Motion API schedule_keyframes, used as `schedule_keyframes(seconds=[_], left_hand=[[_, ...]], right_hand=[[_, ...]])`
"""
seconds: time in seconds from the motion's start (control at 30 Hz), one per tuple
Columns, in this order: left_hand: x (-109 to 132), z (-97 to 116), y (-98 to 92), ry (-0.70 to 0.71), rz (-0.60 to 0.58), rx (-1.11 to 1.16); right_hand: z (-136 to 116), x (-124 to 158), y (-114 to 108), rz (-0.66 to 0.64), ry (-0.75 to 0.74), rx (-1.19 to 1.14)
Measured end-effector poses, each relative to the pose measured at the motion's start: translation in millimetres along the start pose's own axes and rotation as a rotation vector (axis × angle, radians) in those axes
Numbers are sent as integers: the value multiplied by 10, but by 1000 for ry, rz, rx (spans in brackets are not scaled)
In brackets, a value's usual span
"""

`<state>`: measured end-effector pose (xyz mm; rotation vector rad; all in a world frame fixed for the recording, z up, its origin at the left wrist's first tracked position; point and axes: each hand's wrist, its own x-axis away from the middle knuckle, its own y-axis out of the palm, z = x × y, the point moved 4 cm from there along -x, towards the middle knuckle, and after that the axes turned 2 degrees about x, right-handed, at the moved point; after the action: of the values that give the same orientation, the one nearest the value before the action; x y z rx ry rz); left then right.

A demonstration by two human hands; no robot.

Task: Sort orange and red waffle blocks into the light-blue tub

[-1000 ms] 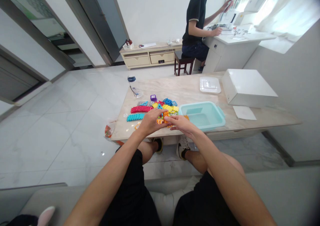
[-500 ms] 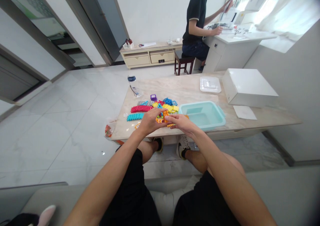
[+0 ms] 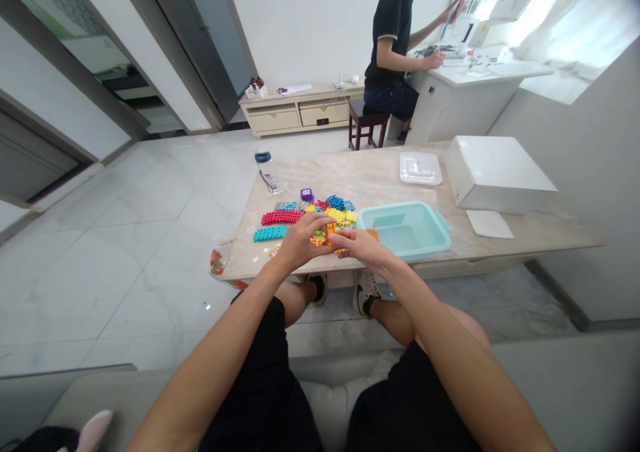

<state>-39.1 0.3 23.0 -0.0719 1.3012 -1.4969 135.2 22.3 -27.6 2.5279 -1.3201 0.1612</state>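
Observation:
Both my hands meet over the near edge of a low marble table [image 3: 380, 182]. My left hand [image 3: 301, 240] and my right hand [image 3: 363, 245] pinch a small orange building block [image 3: 329, 231] between their fingertips. Just behind it lies a heap of coloured interlocking blocks [image 3: 330, 211], with a red strip [image 3: 281, 217] and a teal strip [image 3: 270, 233] to its left. An empty turquoise plastic bin [image 3: 406, 229] stands right of the heap, close to my right hand.
A clear lid [image 3: 421, 169], a white box [image 3: 497, 175] and a sheet of paper [image 3: 489, 224] lie on the table's right side; a water bottle [image 3: 269, 172] stands at its far left. A seated person [image 3: 395, 45] works at a white desk [image 3: 465, 82] beyond.
My hands have stayed together at the orange block, with only small finger shifts. The person at the far desk has moved an arm slightly.

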Motion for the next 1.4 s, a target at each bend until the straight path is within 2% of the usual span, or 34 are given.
schedule_keyframes(seconds=[0.4,0.6,0.8,1.1,1.4], left_hand=[[1,-8,0,-17,-6,-7],[-7,-32,71,-64,-79,101],[15,-52,117,-87,-76,69],[40,-35,43,-56,-45,47],[59,-92,147,-131,-119,47]], right_hand=[[-43,27,-14,-9,9,44],[-31,2,-24,67,-47,68],[-16,-9,-41,106,-55,78],[-57,13,36,46,-75,48],[-48,4,-11,79,-54,96]])
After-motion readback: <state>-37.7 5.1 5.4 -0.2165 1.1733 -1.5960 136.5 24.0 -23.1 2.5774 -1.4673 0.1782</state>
